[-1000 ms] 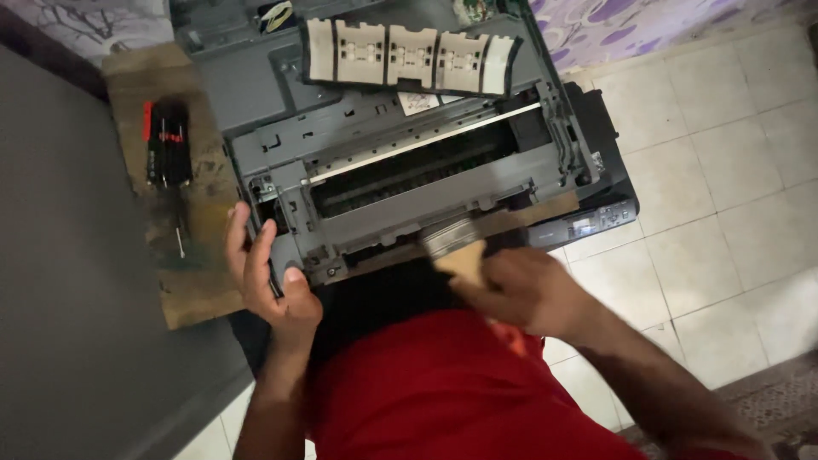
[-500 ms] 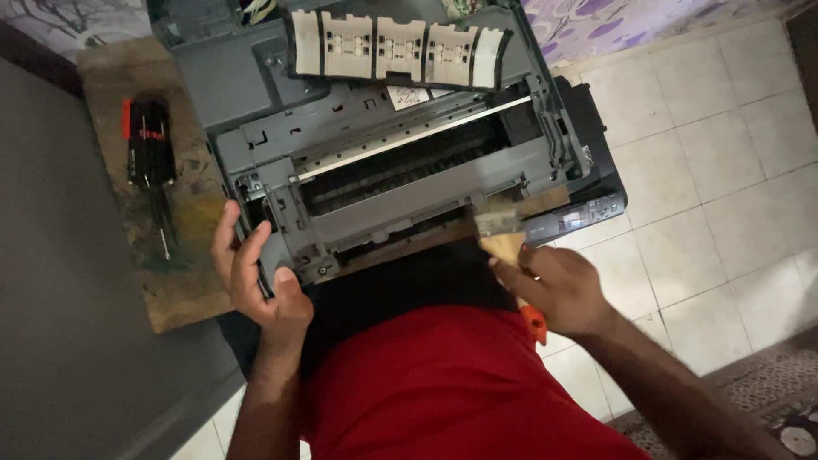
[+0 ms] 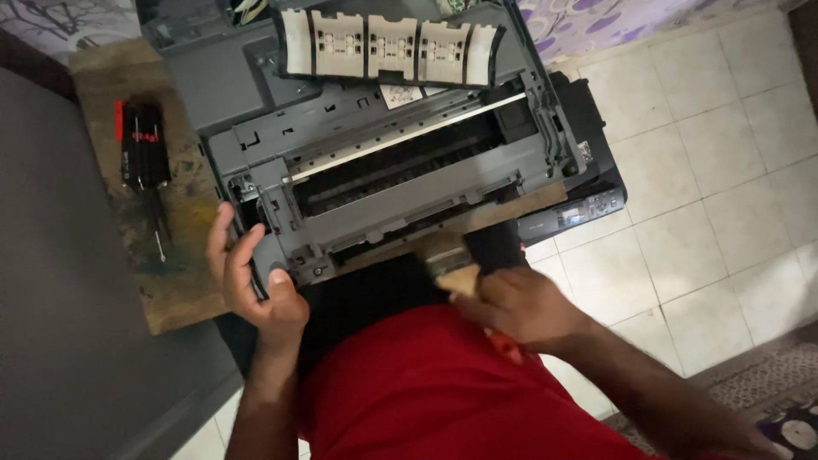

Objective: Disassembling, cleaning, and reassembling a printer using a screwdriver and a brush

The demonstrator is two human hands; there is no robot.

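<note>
Two hands work at an opened grey printer (image 3: 400,183) that lies on a worn wooden desk (image 3: 175,290), its cover off and the inner frame, a pale metal rod and dark rollers laid bare. The printer fills the middle of the view, its near edge just above the person's red shirt (image 3: 443,400).

At the printer's near left corner, the left hand (image 3: 251,277) has its grip closed on the frame edge, fingers spread up the side and thumb pressed on the front. The right hand (image 3: 524,307) sits just below the near edge, right of centre, its grip wrapped around a paintbrush (image 3: 460,274) with a pale wooden ferrule end and dark bristles that touch the printer's front lip; the brush is blurred, so its handle, perhaps orange, is hard to make out.

Along the far side of the printer stands a row of pale plastic paper guides (image 3: 388,47). A dark control panel (image 3: 584,209) juts out at the right. A red and black screwdriver set (image 3: 141,145) rests on the desk well to the left. Pale floor tiles (image 3: 707,170) spread out on the right.
</note>
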